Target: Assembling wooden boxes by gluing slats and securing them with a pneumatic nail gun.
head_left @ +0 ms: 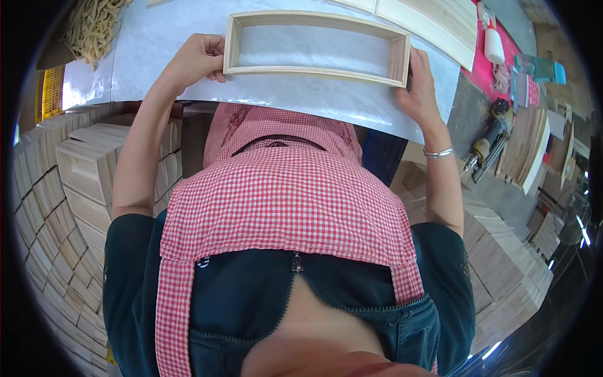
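The single view comes from the left of two wide fisheye cameras worn side by side on the person's head, facing steeply down their own front. Nearest the lens, the dark shirt [232, 292] fills the lower centre; the checked apron [289, 201] spans the middle. Farther off, along the upper edge, the table [169, 25], wooden frame [399, 60], left hand [198, 61] and right hand [419, 85] are seen from above. Toward the rim straight lines bend, curving the stacked wood [38, 213] at far left; black closes the corners.
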Motion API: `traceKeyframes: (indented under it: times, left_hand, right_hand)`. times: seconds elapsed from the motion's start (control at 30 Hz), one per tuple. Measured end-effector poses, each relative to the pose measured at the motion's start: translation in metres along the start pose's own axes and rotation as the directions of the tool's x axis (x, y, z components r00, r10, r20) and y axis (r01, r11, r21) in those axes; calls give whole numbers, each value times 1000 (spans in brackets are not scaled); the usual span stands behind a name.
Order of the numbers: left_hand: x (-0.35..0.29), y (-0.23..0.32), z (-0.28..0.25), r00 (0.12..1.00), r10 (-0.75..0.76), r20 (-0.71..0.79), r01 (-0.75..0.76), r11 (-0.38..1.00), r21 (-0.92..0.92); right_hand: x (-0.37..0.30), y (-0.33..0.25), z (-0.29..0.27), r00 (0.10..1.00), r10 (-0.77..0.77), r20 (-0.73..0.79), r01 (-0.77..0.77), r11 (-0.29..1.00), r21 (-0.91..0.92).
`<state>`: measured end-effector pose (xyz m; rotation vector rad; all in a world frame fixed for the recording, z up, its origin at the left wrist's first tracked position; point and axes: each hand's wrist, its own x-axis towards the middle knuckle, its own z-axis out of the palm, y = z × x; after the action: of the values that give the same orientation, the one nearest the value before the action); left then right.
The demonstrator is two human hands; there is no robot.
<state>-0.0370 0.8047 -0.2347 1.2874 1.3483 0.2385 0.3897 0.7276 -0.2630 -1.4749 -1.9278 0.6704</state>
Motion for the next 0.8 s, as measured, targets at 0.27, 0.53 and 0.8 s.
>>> traceKeyframes:
  times: [0.27, 0.53, 0.8]
  left_hand:
    - [3, -18, 23, 876, 393, -279, -356, 918, 176]
    - [-30, 7, 2, 846, 349, -404, -444, 879, -171]
    - [-12, -8, -9, 993, -116, -7, 112, 978, -178]
  right_hand:
    - [-7, -1, 10, 991, -43, -128, 37, 998, -46]
    - [8, -49, -31, 983, 42, -176, -1, 975, 222]
    - [28, -33, -24, 844, 490, -219, -440, 865, 240]
